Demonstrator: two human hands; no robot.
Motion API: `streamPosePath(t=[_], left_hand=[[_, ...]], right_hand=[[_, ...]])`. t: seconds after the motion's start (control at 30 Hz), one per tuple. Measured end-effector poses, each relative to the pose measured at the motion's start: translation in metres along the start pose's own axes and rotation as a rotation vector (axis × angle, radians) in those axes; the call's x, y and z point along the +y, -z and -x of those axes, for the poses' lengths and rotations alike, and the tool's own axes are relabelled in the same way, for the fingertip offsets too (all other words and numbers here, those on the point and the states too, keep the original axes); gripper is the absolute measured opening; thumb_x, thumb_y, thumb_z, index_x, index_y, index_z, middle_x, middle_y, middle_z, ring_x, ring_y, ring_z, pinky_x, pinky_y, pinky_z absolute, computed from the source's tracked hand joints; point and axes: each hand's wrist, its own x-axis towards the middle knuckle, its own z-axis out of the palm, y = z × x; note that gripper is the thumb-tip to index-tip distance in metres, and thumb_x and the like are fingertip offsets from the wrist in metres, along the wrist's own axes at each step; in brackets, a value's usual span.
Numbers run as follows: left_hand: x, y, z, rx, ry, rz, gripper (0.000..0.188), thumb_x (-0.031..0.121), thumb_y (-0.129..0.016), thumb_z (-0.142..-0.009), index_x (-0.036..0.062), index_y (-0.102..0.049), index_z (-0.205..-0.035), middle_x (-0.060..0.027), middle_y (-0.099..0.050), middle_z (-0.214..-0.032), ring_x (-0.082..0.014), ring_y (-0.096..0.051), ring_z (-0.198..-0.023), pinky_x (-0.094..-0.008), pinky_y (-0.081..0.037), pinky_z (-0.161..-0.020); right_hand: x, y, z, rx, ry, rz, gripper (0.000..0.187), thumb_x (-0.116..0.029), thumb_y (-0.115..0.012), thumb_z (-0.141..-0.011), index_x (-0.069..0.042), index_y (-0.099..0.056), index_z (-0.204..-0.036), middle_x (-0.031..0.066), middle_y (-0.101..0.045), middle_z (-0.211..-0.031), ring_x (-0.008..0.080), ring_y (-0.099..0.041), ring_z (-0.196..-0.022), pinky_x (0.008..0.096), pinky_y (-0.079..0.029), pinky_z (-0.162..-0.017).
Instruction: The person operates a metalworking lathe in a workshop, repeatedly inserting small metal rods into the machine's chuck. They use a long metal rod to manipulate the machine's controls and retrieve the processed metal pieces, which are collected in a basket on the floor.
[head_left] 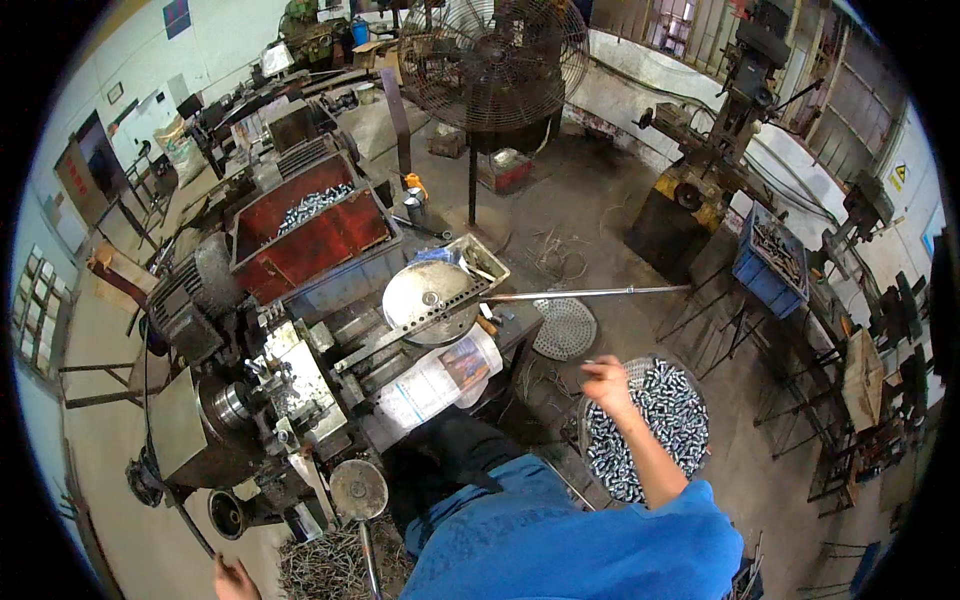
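Note:
My right hand (608, 385) is raised over the far left rim of a round basket (585, 420) heaped with small shiny metal cylinders (660, 425). Its fingers are pinched together; whatever small piece may be between the fingertips is too small to name. At the lower left, the picture's edge cuts off part of my left hand (234, 579). Its fingers are closed at the lower end of a dark lever (190, 522), which slants down from the lathe. The lathe's round metal chuck (232, 403) and its tool slide (305, 380) are up and to the right of that hand.
A red bin (310, 245) of metal parts stands behind the lathe. Printed paper (440, 385) and a round pale lid (425, 295) lie on the bench. A long rod (590, 294) juts out rightward. Metal shavings (335, 565) pile below; a fan (495, 65) stands at the back.

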Motion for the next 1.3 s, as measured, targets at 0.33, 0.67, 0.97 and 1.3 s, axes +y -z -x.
streamPosePath(t=[0.33,0.67,0.97,1.3], left_hand=[[0.253,-0.003,0.000,-0.466,-0.607,0.820,0.032,0.027,-0.059,-0.085,-0.0041,-0.064,-0.092,-0.0137,-0.066,-0.077,-0.0176,-0.062,-0.071,-0.0301,-0.048,-0.065],[0.217,-0.025,0.009,-0.494,-0.688,0.930,0.031,0.028,-0.052,-0.090,-0.0005,-0.063,-0.085,-0.0107,-0.061,-0.063,-0.0194,-0.060,-0.060,-0.0317,-0.046,-0.057],[0.213,-0.025,-0.004,-0.513,-0.573,0.908,0.031,0.028,-0.050,-0.092,-0.0004,-0.061,-0.083,-0.0100,-0.059,-0.061,-0.0188,-0.058,-0.057,-0.0321,-0.044,-0.055],[0.138,-0.001,-0.014,-0.253,-0.432,0.730,0.030,0.022,-0.055,-0.087,0.0015,-0.058,-0.108,-0.0149,-0.061,-0.064,-0.0265,-0.062,-0.060,-0.0349,-0.049,-0.059]], right_hand=[[-0.306,-0.091,-0.018,-0.505,0.934,-0.521,0.034,-0.010,-0.065,-0.060,-0.001,-0.064,-0.092,0.0192,-0.049,-0.108,0.0344,-0.057,-0.091,0.0392,-0.049,-0.077],[-0.341,-0.106,-0.008,-0.678,1.104,-0.482,0.036,-0.008,-0.064,-0.055,-0.003,-0.064,-0.091,0.0160,-0.053,-0.103,0.0317,-0.056,-0.087,0.0393,-0.049,-0.074],[-0.367,-0.113,-0.029,-0.596,1.318,-0.390,0.032,-0.008,-0.063,-0.053,-0.003,-0.064,-0.084,0.0156,-0.057,-0.100,0.0316,-0.055,-0.084,0.0380,-0.049,-0.071],[-0.420,-0.164,-0.069,-0.738,1.384,-0.193,0.038,-0.013,-0.065,-0.053,-0.004,-0.067,-0.090,0.0139,-0.061,-0.102,0.0309,-0.055,-0.091,0.0406,-0.048,-0.076]])
